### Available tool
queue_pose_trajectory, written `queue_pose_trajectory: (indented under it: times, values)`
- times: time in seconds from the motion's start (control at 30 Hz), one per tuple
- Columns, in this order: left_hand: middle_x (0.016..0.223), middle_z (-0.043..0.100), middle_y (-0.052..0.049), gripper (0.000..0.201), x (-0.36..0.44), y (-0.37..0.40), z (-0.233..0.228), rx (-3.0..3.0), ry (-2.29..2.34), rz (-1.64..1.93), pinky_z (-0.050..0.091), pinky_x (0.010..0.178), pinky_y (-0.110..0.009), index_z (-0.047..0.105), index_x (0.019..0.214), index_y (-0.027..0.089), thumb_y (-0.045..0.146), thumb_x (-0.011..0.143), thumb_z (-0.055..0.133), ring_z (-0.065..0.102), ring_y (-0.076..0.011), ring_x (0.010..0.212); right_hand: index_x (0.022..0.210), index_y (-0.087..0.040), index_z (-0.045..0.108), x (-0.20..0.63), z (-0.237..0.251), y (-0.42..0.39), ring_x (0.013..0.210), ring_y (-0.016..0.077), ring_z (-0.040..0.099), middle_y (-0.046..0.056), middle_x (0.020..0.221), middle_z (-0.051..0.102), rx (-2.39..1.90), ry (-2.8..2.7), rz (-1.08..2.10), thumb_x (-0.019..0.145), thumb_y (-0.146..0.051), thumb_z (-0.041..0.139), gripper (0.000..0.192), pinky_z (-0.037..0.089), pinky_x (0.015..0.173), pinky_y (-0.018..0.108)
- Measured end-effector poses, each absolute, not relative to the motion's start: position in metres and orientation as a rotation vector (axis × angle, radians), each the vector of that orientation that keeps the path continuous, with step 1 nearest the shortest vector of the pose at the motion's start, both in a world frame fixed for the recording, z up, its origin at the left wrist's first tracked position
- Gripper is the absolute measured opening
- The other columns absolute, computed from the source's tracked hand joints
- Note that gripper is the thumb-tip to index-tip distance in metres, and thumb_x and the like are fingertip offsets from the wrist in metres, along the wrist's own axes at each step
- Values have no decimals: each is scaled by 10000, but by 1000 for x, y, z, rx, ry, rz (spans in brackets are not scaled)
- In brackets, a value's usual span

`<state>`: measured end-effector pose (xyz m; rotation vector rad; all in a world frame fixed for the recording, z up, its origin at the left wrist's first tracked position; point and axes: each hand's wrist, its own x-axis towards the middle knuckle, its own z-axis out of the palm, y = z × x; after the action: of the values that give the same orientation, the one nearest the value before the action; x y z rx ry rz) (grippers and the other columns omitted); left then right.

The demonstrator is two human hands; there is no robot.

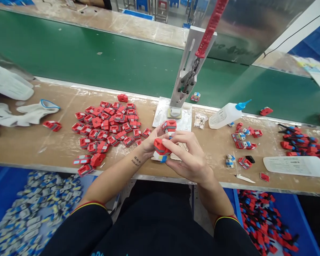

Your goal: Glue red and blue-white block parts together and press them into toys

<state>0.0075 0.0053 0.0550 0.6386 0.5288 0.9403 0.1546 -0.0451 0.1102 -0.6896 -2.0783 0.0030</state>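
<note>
Dark shirt [152, 227] nearest; left hand [149, 143] and right hand [193, 160] fingers [177, 148] grip red blocks [159, 147], so I'd steady both, pressing evenly.

Single view, from a head-worn camera. It looks forward and steeply down from above the wearer's dark shirt [149, 224], which fills the lower centre at close range. The hands [190, 154] appear near mid-frame, also close. The worktop [42, 149] crosses the full width; the green conveyor belt [96, 53] runs beyond it, and blue stools [142, 4] stand farther off, at the top edge.
</note>
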Motion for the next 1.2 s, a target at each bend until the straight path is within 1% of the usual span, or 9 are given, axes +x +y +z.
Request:
queue_pose_trajectory:
  times: [0.17, 0.3, 0.5, 0.6, 0.73, 0.83, 0.93, 1.07, 1.2]
  values:
    - [949, 711, 7, 719, -16, 18, 54, 714, 521, 1010, 597, 761, -246, 661, 1226, 254, 401, 627, 1031, 694, -138, 797, 1505, -292, 593, 167, 106, -43, 1069, 224, 729, 75, 1136, 722, -754, -2047, 69, 913, -94, 690, 632, 673, 909, 385]
    - [1054, 733, -18, 630, -39, 42, 52, 839, 698, 1072, 632, 738, -291, 687, 1195, 296, 313, 654, 1010, 738, -177, 853, 1382, -333, 687, 209, 76, -11, 1030, 229, 736, 53, 1154, 735, -978, -1713, 344, 830, -343, 849, 575, 666, 883, 409]
    - [1017, 730, -24, 565, -50, 87, 56, 1009, 842, 1179, 634, 779, -292, 717, 1144, 272, 235, 651, 990, 735, -171, 859, 1048, -262, 670, 263, 28, 94, 849, 185, 728, 29, 929, 744, -1167, -913, 1074, 740, -574, 787, 453, 641, 745, 323]
    - [1042, 743, -34, 586, -44, 98, 51, 1020, 839, 1169, 642, 838, -329, 717, 1160, 257, 226, 639, 983, 736, -178, 889, 984, -246, 640, 258, 25, 143, 895, 190, 727, 62, 960, 764, -1215, -945, 1120, 815, -647, 668, 436, 642, 791, 319]
    - [1092, 761, -52, 609, -37, 109, 40, 1042, 857, 1138, 639, 939, -384, 716, 1180, 233, 238, 625, 967, 741, -194, 953, 956, -231, 609, 248, 30, 202, 944, 175, 697, 56, 998, 760, -1517, -1150, 846, 890, -480, 648, 261, 607, 880, 315]
    - [1116, 766, -66, 618, -33, 121, 33, 1166, 898, 1116, 611, 1011, -399, 716, 1197, 211, 239, 624, 946, 740, -206, 1000, 849, -210, 607, 251, 32, 234, 1025, 214, 669, 67, 986, 756, -1653, -1231, 757, 790, -268, 738, 155, 557, 997, 361]
    - [1079, 767, -65, 634, -25, 135, 30, 1310, 947, 1097, 604, 982, -387, 692, 1234, 201, 220, 639, 911, 737, -208, 977, 777, -199, 625, 255, 27, 248, 1125, 275, 651, 95, 1023, 776, -1780, -1339, 703, 680, -129, 770, 187, 487, 1114, 425]
    - [1080, 760, -70, 642, -9, 150, 28, 1409, 977, 1071, 595, 921, -360, 672, 1253, 187, 202, 651, 894, 739, -222, 980, 950, -171, 706, 257, 23, 249, 1186, 328, 656, 152, 1162, 782, -1873, -1413, 648, 677, -137, 785, 287, 481, 1136, 489]
    - [1080, 763, -83, 566, 4, 157, 25, 1445, 957, 1051, 570, 963, -384, 689, 1141, 178, 176, 621, 910, 739, -247, 1031, 1315, -171, 629, 271, 40, 234, 1270, 285, 654, 183, 1424, 670, -1798, -1387, 469, 907, -316, 646, 433, 500, 1157, 469]
